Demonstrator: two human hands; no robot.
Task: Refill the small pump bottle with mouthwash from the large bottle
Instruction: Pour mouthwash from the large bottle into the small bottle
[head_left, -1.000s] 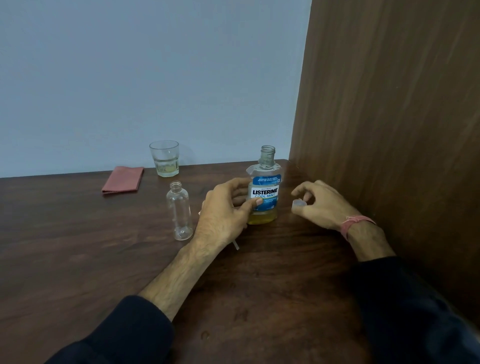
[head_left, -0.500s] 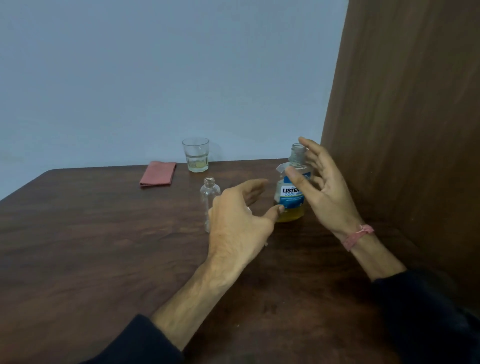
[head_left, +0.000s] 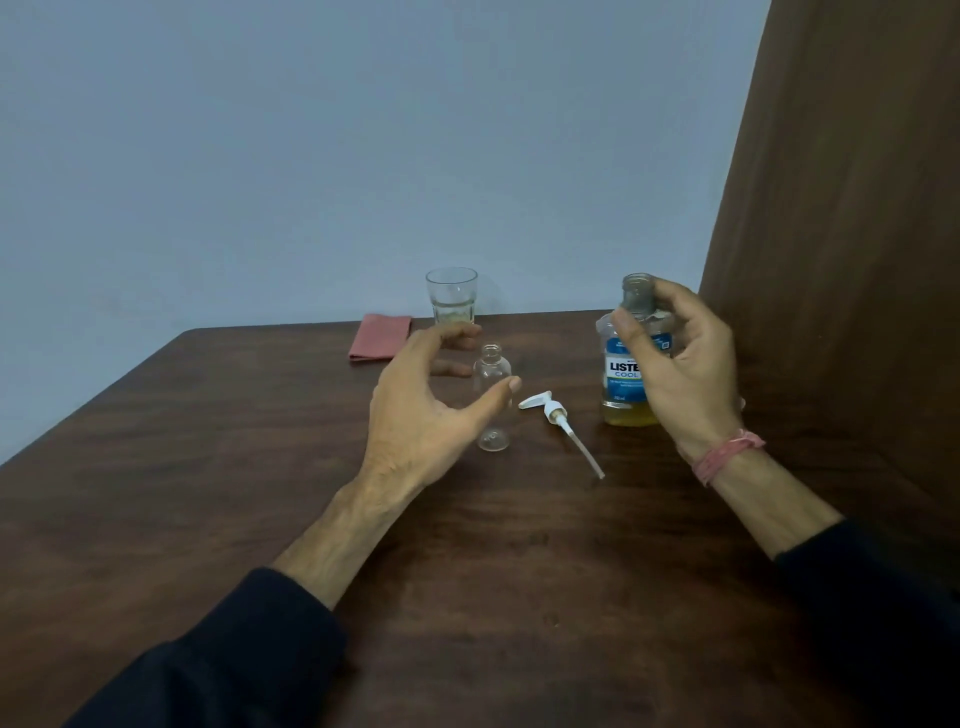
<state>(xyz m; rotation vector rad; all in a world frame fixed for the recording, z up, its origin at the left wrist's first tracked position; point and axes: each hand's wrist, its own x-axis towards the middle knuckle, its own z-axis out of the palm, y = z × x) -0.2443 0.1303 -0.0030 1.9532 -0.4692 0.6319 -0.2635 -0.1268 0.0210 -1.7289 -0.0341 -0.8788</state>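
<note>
Two hands: right hand grips large bottle; left hand spread around small bottle.

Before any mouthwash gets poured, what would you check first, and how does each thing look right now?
1. Large bottle uncapped: ok, its neck is open.
2. Small bottle open: ok, the pump lies on the table beside it.
3. Small bottle upright: ok, it stands on its base.
4. Small bottle steadied: not ok, the left hand is open around it, and contact cannot be told.
5. Large bottle gripped: cannot tell, the right hand curls near its neck and shoulder, a firm hold is unclear.
6. Enough mouthwash: ok, yellow liquid fills only the bottom.
</note>
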